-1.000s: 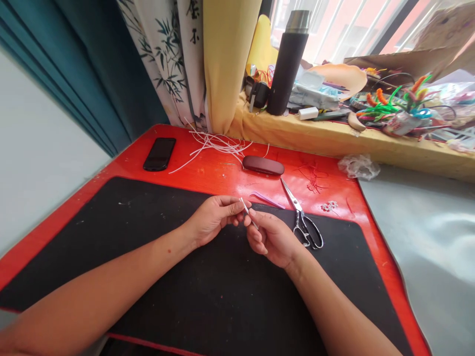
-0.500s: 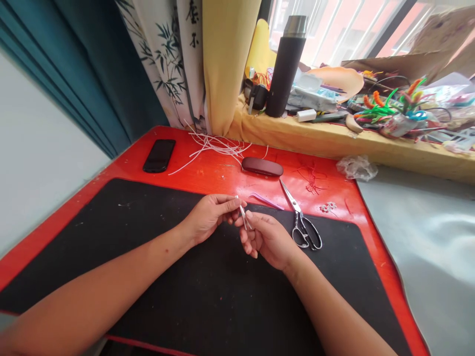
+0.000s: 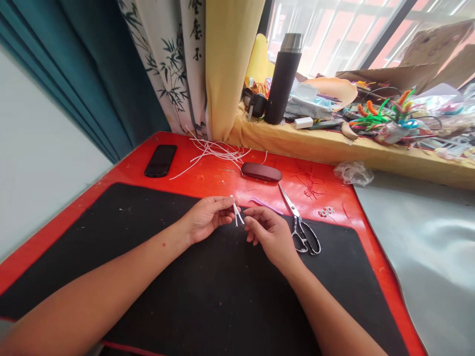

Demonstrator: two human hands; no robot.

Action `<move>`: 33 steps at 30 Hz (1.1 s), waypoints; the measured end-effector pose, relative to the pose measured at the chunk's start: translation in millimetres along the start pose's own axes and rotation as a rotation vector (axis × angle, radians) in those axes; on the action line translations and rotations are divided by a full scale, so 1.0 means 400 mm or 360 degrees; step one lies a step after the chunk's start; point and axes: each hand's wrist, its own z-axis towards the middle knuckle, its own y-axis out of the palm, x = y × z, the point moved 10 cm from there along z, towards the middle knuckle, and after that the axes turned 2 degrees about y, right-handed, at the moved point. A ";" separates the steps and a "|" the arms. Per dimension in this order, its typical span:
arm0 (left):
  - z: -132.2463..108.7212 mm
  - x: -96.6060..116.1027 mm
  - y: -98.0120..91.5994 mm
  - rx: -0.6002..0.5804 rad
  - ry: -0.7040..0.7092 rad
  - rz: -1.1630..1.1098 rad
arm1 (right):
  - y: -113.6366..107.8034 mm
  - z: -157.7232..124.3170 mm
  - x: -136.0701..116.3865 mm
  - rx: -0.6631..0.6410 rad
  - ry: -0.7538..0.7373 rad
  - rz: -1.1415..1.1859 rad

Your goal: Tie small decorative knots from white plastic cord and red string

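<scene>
My left hand (image 3: 213, 217) pinches a small bundle of short white strips (image 3: 235, 210) between thumb and forefinger. Their lower ends fan apart below the thumb, over a black mat (image 3: 208, 296). Just right of them is my right hand (image 3: 265, 227), its fingers bent and the thumb tip slightly apart from the forefinger. One strip end comes very close to that thumb; whether they touch is hard to see. Scissors (image 3: 299, 222) with silver blades and dark handles lie beside my right hand. Behind the hands rests a thin purple tool (image 3: 265, 204), partly hidden.
On the red table (image 3: 208, 174) lie a black phone (image 3: 161, 160), loose white strips (image 3: 218, 151), a maroon case (image 3: 261, 171), red threads (image 3: 308, 185) and small beads (image 3: 326, 211). A crumpled plastic bag (image 3: 354, 173) is at right. The cluttered sill holds a black flask (image 3: 283, 81).
My right hand has moved slightly right, off the white strips, and its fingers have loosened. The strips, still in my left hand, now spread at their lower ends. The view has tilted up a little.
</scene>
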 end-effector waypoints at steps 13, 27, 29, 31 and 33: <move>-0.003 -0.039 0.010 -0.0078 -0.0122 0.0014 | 0.008 -0.028 -0.051 -0.0014 -0.0388 -0.0376; -0.007 -0.046 0.043 -0.0332 -0.0116 0.0248 | 0.008 -0.023 -0.052 -0.0021 -0.0333 -0.0387; -0.007 -0.044 0.045 -0.0339 -0.0099 0.0302 | 0.006 -0.020 -0.047 -0.0024 -0.0280 -0.0303; -0.007 -0.043 0.047 -0.0353 -0.0086 0.0357 | 0.007 -0.015 -0.042 -0.0044 -0.0227 -0.0215; -0.007 -0.042 0.047 -0.0355 -0.0085 0.0400 | 0.009 -0.011 -0.037 -0.0072 -0.0182 -0.0130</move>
